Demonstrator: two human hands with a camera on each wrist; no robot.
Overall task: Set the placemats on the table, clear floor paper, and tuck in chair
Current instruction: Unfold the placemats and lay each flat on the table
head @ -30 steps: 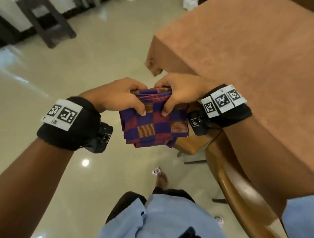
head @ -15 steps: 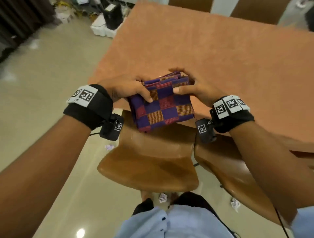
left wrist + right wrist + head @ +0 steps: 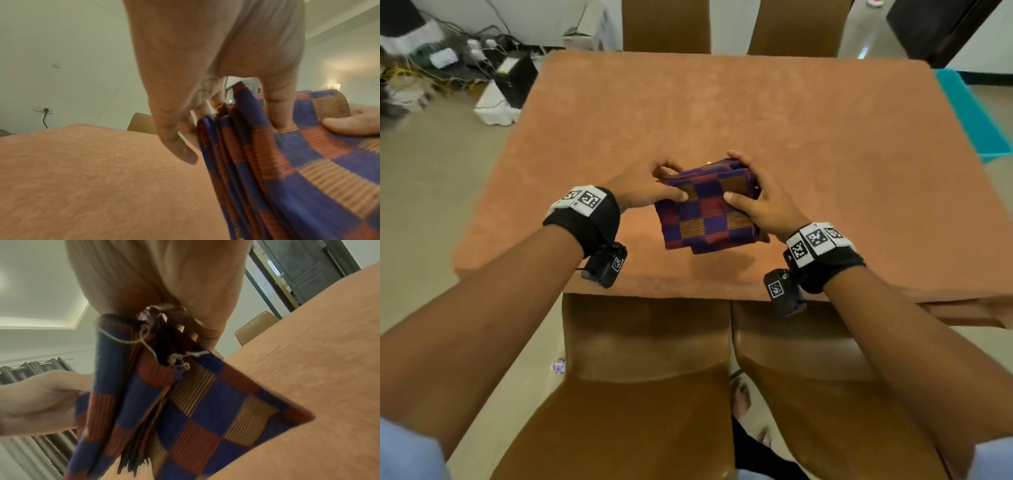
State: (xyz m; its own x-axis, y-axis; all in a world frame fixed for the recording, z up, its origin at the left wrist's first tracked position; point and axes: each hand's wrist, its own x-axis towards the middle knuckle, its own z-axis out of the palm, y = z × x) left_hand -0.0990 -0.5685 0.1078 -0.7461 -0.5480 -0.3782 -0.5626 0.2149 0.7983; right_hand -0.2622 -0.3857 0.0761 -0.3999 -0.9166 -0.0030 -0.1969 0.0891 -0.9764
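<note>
A folded stack of checked placemats (image 3: 709,212), purple, red and orange, hangs above the near middle of the table (image 3: 722,113), which wears an orange-brown cloth. My left hand (image 3: 650,192) pinches its left edge, thumb on top and fingers beneath. My right hand (image 3: 753,198) grips the right edge the same way. The left wrist view shows the layered edges of the placemats (image 3: 267,154) under my left hand (image 3: 205,105). In the right wrist view the placemats (image 3: 195,402) hang from my right hand (image 3: 164,296) with loose threads. A crumpled paper (image 3: 558,366) lies on the floor.
Two brown chairs (image 3: 647,394) (image 3: 808,377) stand at the near table edge, between me and the table. Two more chair backs (image 3: 666,25) rise at the far side. Cables and boxes (image 3: 500,85) clutter the floor far left. A teal object (image 3: 972,116) sits at the right.
I have turned from the table's corner to face its near edge. Both hands carried the placemat stack from over the floor and chair out over the tabletop.
</note>
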